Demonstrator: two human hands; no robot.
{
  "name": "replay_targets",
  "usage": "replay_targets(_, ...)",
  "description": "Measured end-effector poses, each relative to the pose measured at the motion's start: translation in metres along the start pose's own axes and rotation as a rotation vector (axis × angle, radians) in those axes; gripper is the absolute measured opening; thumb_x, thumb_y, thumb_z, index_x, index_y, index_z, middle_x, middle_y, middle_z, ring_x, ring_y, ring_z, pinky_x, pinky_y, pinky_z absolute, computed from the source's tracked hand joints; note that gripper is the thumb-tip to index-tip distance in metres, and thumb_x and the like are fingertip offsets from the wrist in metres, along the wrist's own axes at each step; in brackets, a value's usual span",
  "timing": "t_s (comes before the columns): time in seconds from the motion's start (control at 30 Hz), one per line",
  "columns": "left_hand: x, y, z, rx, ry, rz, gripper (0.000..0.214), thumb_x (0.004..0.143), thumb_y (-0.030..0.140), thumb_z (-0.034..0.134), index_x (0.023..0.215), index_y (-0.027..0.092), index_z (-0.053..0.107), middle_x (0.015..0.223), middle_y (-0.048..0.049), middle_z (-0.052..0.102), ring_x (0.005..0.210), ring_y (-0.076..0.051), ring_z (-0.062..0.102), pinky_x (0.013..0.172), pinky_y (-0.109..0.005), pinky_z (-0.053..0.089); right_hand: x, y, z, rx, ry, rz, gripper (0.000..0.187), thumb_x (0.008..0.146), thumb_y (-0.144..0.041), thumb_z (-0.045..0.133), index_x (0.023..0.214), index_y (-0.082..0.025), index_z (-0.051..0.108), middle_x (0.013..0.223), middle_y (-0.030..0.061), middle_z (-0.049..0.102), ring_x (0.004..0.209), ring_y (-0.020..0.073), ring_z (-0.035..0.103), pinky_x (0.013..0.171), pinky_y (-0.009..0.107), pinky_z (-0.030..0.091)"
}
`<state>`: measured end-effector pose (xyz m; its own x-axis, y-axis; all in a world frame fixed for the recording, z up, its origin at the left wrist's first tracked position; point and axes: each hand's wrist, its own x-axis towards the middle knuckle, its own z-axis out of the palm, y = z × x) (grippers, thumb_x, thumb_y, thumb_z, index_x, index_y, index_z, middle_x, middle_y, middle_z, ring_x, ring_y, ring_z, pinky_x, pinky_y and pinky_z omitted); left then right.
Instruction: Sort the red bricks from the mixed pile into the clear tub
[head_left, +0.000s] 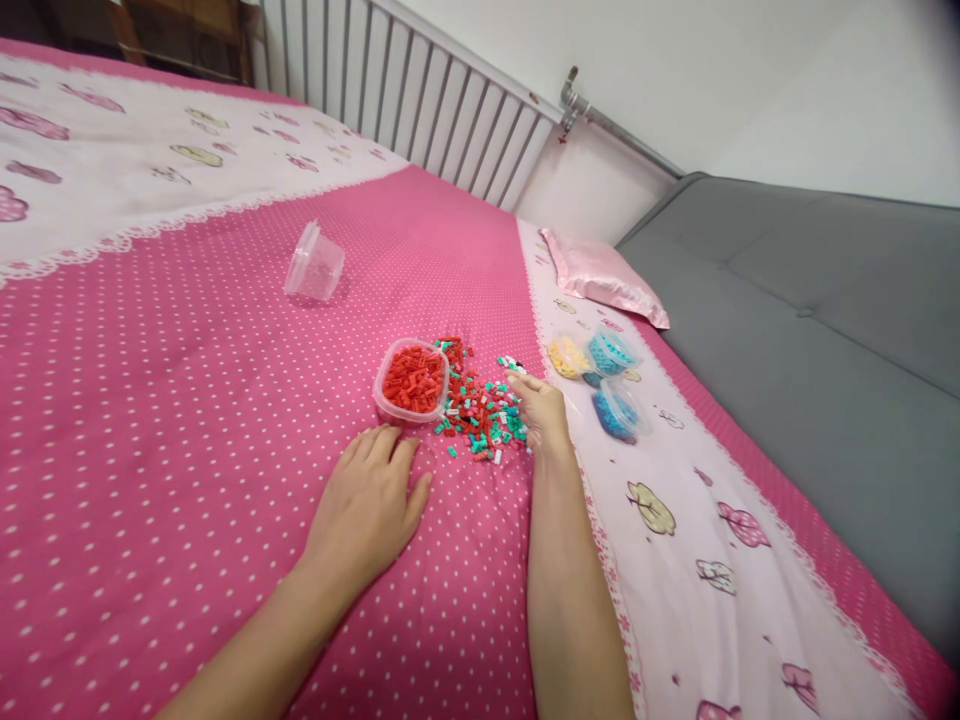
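My left hand [369,505] lies flat on the pink dotted bedspread [187,400], fingers stretched out, just in front of a clear tub of red pieces [412,381]. My right hand [541,412] rests at the right edge of a loose pile of red, teal and white small pieces [480,408]. Its fingers curl down onto the pieces, and I cannot make out whether anything is pinched in them.
An empty clear tub [314,263] lies on its side farther back. Tubs of yellow pieces [568,357] and blue pieces [611,352] [616,410] sit to the right. A pink pillow [604,276], a grey sofa [825,350] and a white radiator [420,90] lie beyond.
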<state>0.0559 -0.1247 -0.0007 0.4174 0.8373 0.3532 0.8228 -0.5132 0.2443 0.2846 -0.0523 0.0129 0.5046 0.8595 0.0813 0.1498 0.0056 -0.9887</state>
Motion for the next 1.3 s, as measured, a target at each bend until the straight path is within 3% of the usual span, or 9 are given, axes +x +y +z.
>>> replay_targets(0.1, 0.0, 0.0, 0.0, 0.003, 0.0, 0.0, 0.039, 0.084, 0.034, 0.042, 0.111, 0.011, 0.058, 0.112, -0.0132, 0.057, 0.106, -0.027, 0.049, 0.098, -0.042, 0.036, 0.002, 0.004, -0.001, -0.377, 0.023, -0.047, 0.023, 0.062, -0.024, 0.067, 0.082, -0.017, 0.074, 0.07, 0.0023, 0.07, 0.067, 0.0161, 0.061, 0.066, 0.027, 0.046)
replay_targets(0.23, 0.0, 0.001, -0.001, 0.01, -0.008, -0.003, 0.038, 0.084, 0.034, 0.042, 0.111, 0.011, 0.058, 0.112, -0.0133, 0.057, 0.106, -0.027, 0.049, 0.098, -0.042, 0.036, -0.002, 0.001, 0.003, -0.823, -0.008, -0.033, 0.023, 0.066, -0.023, 0.063, 0.086, -0.023, 0.074, 0.08, 0.0043, 0.072, 0.076, 0.0198, 0.064, 0.071, 0.028, 0.046)
replay_targets(0.53, 0.0, 0.001, -0.002, 0.012, -0.008, -0.001, 0.038, 0.084, 0.034, 0.042, 0.111, 0.012, 0.058, 0.111, -0.0128, 0.057, 0.106, -0.027, 0.049, 0.098, -0.042, 0.036, -0.006, -0.003, 0.014, -1.064, 0.08, -0.023, 0.024, 0.07, -0.021, 0.057, 0.086, -0.025, 0.074, 0.088, 0.0089, 0.071, 0.085, 0.0251, 0.064, 0.072, 0.032, 0.045)
replay_targets(0.63, 0.0, 0.001, -0.003, 0.011, -0.005, -0.001, 0.037, 0.084, 0.034, 0.042, 0.11, 0.012, 0.058, 0.111, -0.0129, 0.057, 0.105, -0.027, 0.049, 0.097, -0.042, 0.037, -0.003, 0.0, 0.013, -0.888, 0.097, -0.065, 0.017, 0.068, -0.022, 0.061, 0.079, -0.022, 0.073, 0.072, 0.0042, 0.068, 0.074, 0.0198, 0.062, 0.067, 0.028, 0.045)
replay_targets(0.7, 0.0, 0.001, -0.003, 0.007, -0.006, -0.003, 0.037, 0.084, 0.034, 0.042, 0.11, 0.013, 0.058, 0.111, -0.0131, 0.057, 0.105, -0.027, 0.05, 0.097, -0.043, 0.037, -0.002, 0.0, 0.013, -0.583, 0.088, -0.045, 0.013, 0.065, -0.023, 0.064, 0.076, -0.02, 0.071, 0.057, -0.0015, 0.059, 0.058, 0.0132, 0.056, 0.056, 0.022, 0.043)
replay_targets(0.83, 0.0, 0.001, -0.003, -0.017, -0.001, -0.003, 0.036, 0.084, 0.033, 0.043, 0.108, 0.013, 0.058, 0.109, -0.0137, 0.058, 0.103, -0.027, 0.05, 0.095, -0.044, 0.038, -0.005, -0.012, 0.016, 0.291, -0.072, 0.203, 0.011, 0.065, -0.017, 0.066, 0.074, -0.018, 0.061, 0.049, -0.0084, 0.044, 0.038, 0.0036, 0.035, 0.032, 0.013, 0.024)
replay_targets(0.93, 0.0, 0.001, -0.002, -0.034, 0.012, -0.004, 0.035, 0.083, 0.033, 0.043, 0.107, 0.013, 0.059, 0.108, -0.0141, 0.058, 0.103, -0.028, 0.05, 0.095, -0.045, 0.038, -0.008, -0.027, 0.019, 0.695, -0.201, 0.424, 0.01, 0.069, -0.011, 0.061, 0.071, -0.017, 0.054, 0.056, -0.006, 0.045, 0.041, 0.0024, 0.037, 0.028, 0.008, 0.02)
replay_targets(1.07, 0.0, 0.0, -0.002, -0.025, 0.004, -0.01, 0.035, 0.084, 0.033, 0.042, 0.107, 0.012, 0.058, 0.108, -0.0142, 0.058, 0.103, -0.028, 0.05, 0.095, -0.044, 0.038, -0.015, -0.041, 0.021, 0.901, -0.285, 0.596, 0.01, 0.078, -0.012, 0.044, 0.073, -0.016, 0.051, 0.065, 0.0001, 0.05, 0.048, 0.0044, 0.045, 0.029, 0.007, 0.027)
replay_targets(1.3, 0.0, 0.001, -0.002, -0.014, -0.002, -0.012, 0.036, 0.085, 0.033, 0.041, 0.108, 0.012, 0.058, 0.108, -0.0138, 0.057, 0.103, -0.027, 0.049, 0.096, -0.043, 0.037, -0.02, -0.045, 0.021, 1.027, -0.294, 0.647, 0.018, 0.078, -0.012, 0.034, 0.076, -0.015, 0.052, 0.07, 0.0035, 0.052, 0.052, 0.0066, 0.046, 0.03, 0.009, 0.03)
